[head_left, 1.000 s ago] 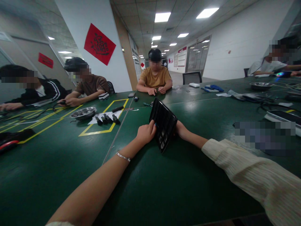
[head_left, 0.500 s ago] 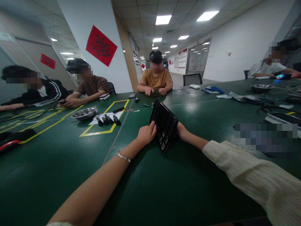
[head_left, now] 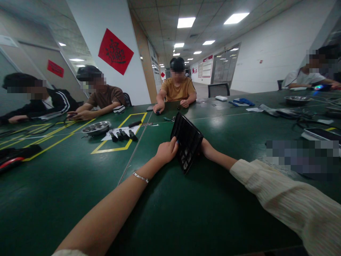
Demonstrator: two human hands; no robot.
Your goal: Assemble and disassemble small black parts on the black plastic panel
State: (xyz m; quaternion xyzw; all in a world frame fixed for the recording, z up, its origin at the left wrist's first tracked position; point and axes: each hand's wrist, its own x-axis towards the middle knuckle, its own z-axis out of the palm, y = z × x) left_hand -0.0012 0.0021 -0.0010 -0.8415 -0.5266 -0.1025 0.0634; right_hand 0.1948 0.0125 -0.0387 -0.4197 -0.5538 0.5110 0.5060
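A thin black compartmented tray (head_left: 187, 133) is held tilted above the table. Rows of recesses cover the face toward me, and several pale patches show near its lower corner. My left hand (head_left: 167, 150) grips the left edge, thumb on the front face and fingers curled behind. From the right, my right hand (head_left: 208, 148) reaches behind the tray's right edge; its fingers are mostly hidden there, closed against the back. A silver bracelet (head_left: 140, 176) circles my left wrist.
The green table (head_left: 149, 220) carries a metal bowl (head_left: 96, 128) and several black brush-like pieces (head_left: 122, 134) on paper inside yellow tape. Across sits a person in a mustard shirt (head_left: 179, 89); other people sit left and right. A blue cloth (head_left: 242, 102) lies at the far right.
The person opposite has stretched one hand out to a small dark object on the table. My hands and the tray have hardly moved.
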